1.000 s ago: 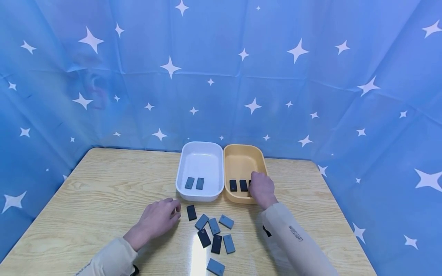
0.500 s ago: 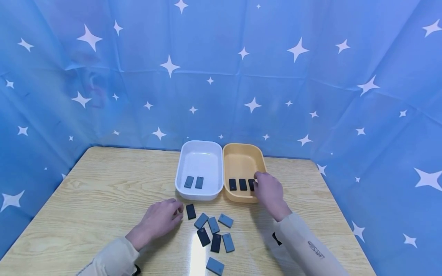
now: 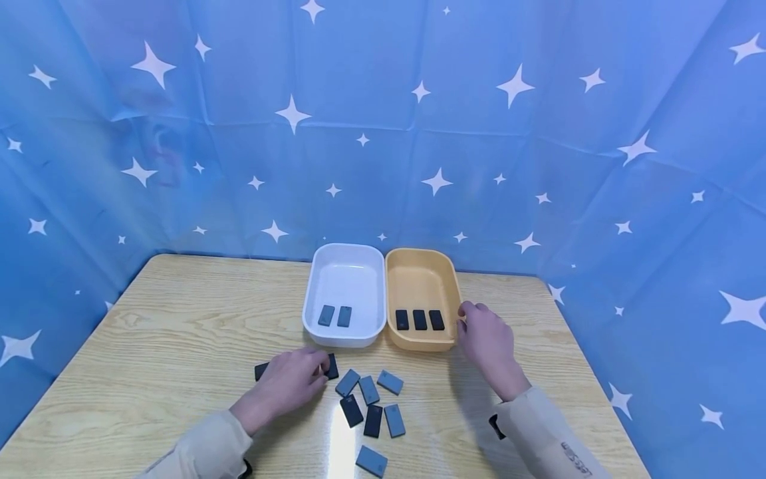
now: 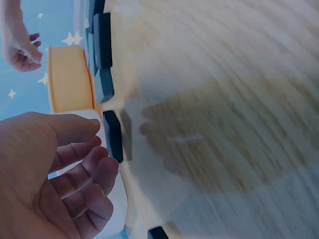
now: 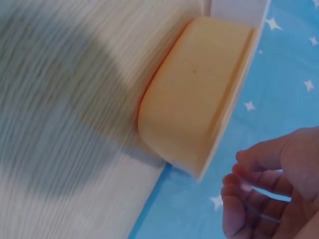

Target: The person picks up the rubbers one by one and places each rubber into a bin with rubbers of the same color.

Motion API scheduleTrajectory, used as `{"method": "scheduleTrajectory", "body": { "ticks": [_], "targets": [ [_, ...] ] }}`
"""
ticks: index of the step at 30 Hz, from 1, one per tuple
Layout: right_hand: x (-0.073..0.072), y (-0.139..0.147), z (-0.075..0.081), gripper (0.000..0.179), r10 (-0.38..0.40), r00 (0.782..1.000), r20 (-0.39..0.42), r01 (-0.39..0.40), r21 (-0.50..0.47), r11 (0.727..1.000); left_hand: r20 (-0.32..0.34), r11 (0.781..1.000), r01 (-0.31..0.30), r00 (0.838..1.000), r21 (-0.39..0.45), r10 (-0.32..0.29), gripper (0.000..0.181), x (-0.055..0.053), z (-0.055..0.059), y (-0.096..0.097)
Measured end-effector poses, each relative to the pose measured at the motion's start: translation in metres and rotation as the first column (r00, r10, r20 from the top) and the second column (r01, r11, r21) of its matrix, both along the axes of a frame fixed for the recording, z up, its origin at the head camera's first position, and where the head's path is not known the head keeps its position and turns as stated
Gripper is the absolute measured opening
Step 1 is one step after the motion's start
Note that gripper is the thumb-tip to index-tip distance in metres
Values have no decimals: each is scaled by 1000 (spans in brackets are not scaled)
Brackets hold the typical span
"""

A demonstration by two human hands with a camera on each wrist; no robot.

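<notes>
My left hand [image 3: 288, 380] hovers low over the table, its fingers loosely curved. Its fingertips are close to a small flat black block [image 3: 332, 366], which the hand partly covers in the head view. The left wrist view has that black block [image 4: 113, 135] just past the fingertips, nothing between the fingers. Another black block [image 3: 260, 370] peeks out left of the hand. My right hand [image 3: 487, 339] is at the right rim of the orange bin [image 3: 419, 266], fingers slightly bent and holding nothing. Three black blocks [image 3: 420, 320] lie in a row inside that bin.
A white bin [image 3: 349, 263] stands against the orange one's left side, with two grey-blue blocks [image 3: 335, 316] in it. Several grey-blue blocks [image 3: 368, 390] and two more black blocks [image 3: 362, 416] lie scattered at the table's front middle. A starry blue curtain [image 3: 383, 133] hangs behind.
My right hand has left the third black block in the orange bin and drawn back right over the rim. My left hand has shifted right to the nearby black block, uncovering another behind it.
</notes>
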State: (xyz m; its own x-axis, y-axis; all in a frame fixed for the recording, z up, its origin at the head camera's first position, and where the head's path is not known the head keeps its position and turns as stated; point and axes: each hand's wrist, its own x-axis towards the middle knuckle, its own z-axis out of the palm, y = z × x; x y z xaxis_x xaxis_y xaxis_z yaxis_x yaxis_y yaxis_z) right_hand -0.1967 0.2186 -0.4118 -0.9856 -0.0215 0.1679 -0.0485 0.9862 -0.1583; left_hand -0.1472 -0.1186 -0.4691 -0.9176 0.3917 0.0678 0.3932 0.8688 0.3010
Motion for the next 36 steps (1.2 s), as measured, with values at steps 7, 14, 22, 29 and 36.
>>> {"method": "scheduleTrajectory", "body": {
  "ticks": [7,14,22,29,36],
  "targets": [
    [4,14,2,23,-19,999,-27,19,-29,999,-27,999,52,998,-11,-52,9,0,-3,13],
    [7,29,-9,27,-57,998,-28,56,-47,997,-13,997,81,997,-16,-81,10,-2,-2,24],
    [12,39,-23,25,-86,995,40,88,-47,995,-5,994,103,995,-26,-104,14,-3,-2,32],
    [16,41,-35,29,-99,986,136,104,-31,994,-22,993,110,994,-35,-111,14,-2,-2,34],
    [18,40,-47,27,-91,985,144,95,-23,995,-32,992,122,992,-20,-123,12,-1,-3,35]
  ]
}}
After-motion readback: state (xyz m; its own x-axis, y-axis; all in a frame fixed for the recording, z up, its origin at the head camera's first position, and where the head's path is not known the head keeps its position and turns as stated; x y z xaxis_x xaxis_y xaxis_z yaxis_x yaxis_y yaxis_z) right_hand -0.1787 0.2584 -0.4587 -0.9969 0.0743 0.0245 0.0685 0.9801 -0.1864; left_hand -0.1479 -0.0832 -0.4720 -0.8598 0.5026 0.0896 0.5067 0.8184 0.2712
